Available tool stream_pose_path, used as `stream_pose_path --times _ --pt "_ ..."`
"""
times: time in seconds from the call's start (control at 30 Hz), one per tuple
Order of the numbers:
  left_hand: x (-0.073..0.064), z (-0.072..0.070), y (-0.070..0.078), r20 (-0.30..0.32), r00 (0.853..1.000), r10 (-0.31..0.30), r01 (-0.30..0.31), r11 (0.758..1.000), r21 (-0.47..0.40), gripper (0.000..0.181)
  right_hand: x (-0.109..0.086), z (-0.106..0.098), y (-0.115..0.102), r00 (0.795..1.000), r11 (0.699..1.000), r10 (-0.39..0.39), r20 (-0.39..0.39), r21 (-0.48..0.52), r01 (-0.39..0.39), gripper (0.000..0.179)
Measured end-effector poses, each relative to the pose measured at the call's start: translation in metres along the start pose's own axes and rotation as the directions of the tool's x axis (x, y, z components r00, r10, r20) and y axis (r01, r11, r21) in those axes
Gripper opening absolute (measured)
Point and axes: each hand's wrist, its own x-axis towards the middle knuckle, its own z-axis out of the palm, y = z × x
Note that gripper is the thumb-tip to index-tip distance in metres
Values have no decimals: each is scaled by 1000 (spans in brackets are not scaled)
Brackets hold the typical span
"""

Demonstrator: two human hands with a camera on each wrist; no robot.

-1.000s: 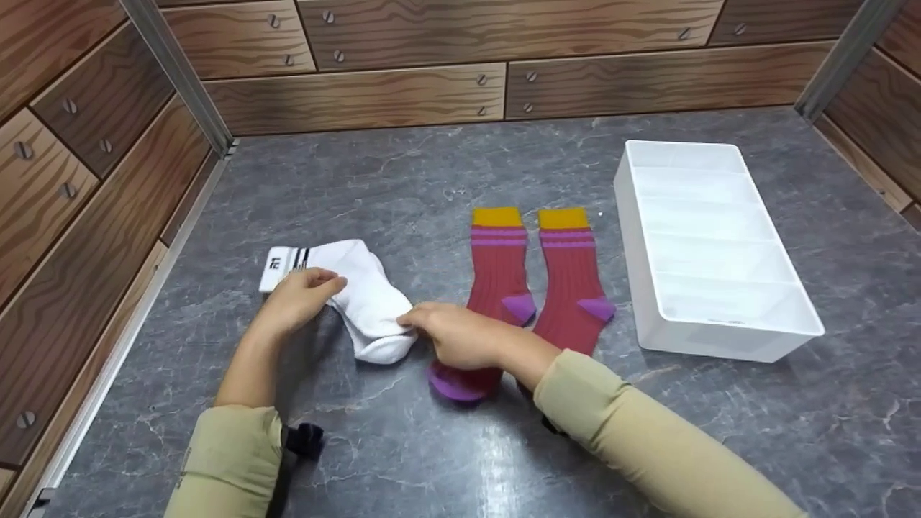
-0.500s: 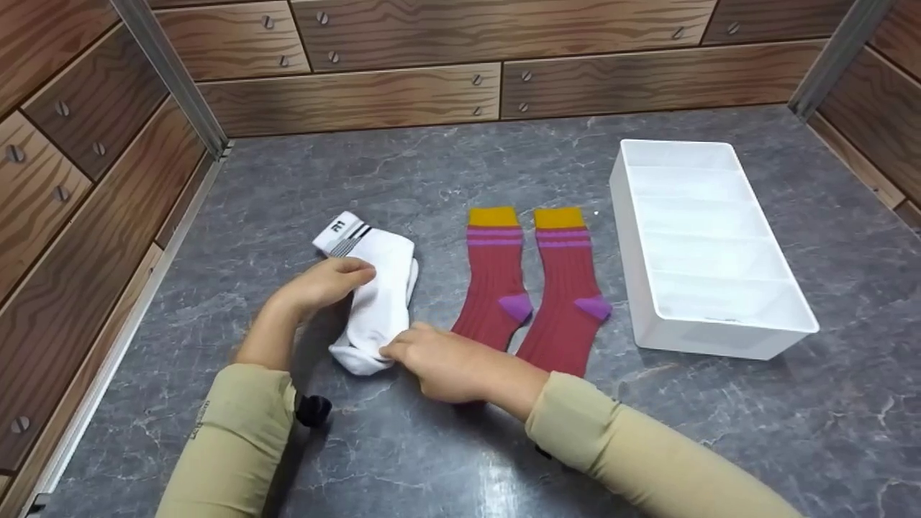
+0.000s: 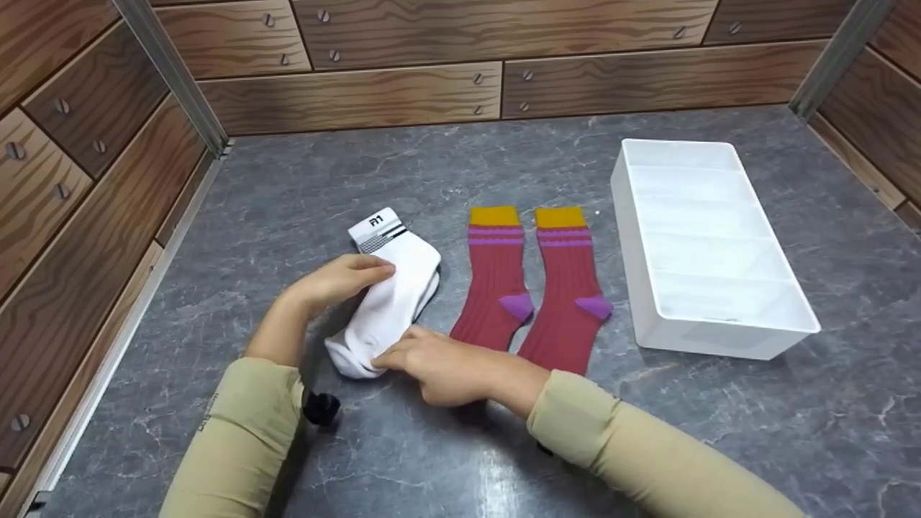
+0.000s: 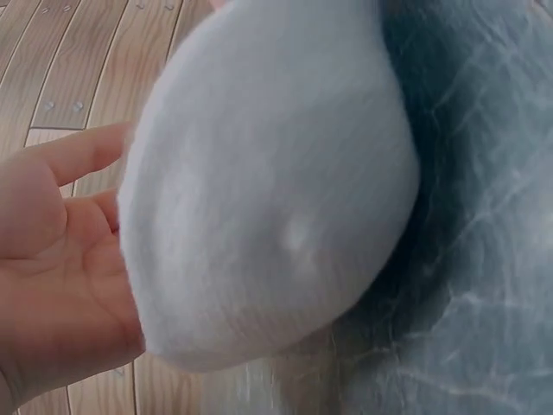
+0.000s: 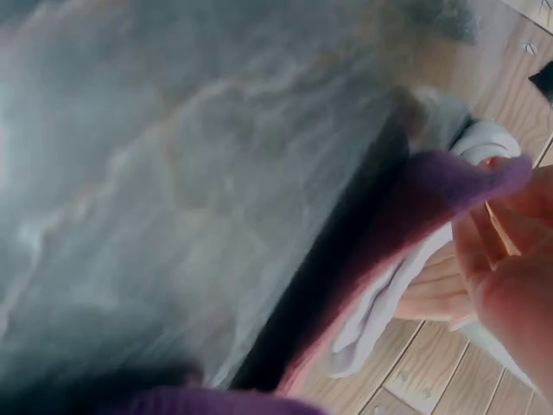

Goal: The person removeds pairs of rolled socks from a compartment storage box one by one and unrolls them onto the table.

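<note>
A pair of white socks (image 3: 416, 253), one lying over the other, has black stripes and dark lettering at the cuff. They lie slantwise on the grey tabletop, cuff away from me. My left hand (image 3: 334, 284) holds their left edge near the middle; in the left wrist view the white sock (image 4: 268, 190) hides its fingertips. With thumb and fingers my right hand (image 3: 447, 368) pinches the toe end. Beside it lie two dark red socks, the left one (image 3: 495, 277) and the right one (image 3: 565, 280), with yellow cuffs and purple heels. My right forearm covers their toes.
A white plastic box (image 3: 741, 324) with several compartments stands on the right. Wood-patterned panels (image 3: 345, 101) wall the grey marbled tabletop (image 3: 324, 173) at the back and both sides.
The white socks have turned, their cuff swinging up and right and their toe end moving down and left. My left hand has moved right; my right hand has shifted slightly down and left.
</note>
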Motion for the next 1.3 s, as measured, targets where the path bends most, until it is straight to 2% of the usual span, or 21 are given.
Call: stream_pose_path --times 0.17,0.37,0.5,0.6,0.7,0.8,0.93,1.1,1.2,1.3 --pt "-11 -1 -8 -62 997 35 -44 986 -162 46 0 -10 13 1000 982 5 -16 190 -2 54" --pt "-35 1 -19 -84 994 74 -99 933 -345 45 4 -20 36 995 956 62 -75 291 -37 54" --pt "-51 5 -25 -83 992 93 -119 907 -403 45 7 -21 52 979 938 147 -142 335 -92 57" --pt "-60 10 -28 -78 992 99 -122 913 -388 45 9 -19 61 959 937 206 -196 322 -136 60" --pt "-67 14 -30 -77 992 103 -124 932 -340 44 11 -16 67 948 939 235 -214 302 -165 64" --pt "-69 17 -31 -75 990 123 -139 949 -283 43 13 -15 72 949 942 243 -201 283 -181 67" --pt "-68 20 -34 -43 989 142 -148 961 -234 43 13 -14 75 951 942 249 -180 272 -195 68" --pt "-66 19 -39 -15 992 127 -127 974 -187 42 13 -15 75 951 936 265 -159 280 -214 68" --pt "-64 17 -40 -26 994 110 -113 978 -174 42 13 -15 73 949 937 272 -160 267 -224 66" --pt "-62 14 -40 -42 994 99 -105 980 -166 41 13 -15 71 950 951 264 -166 212 -227 63"
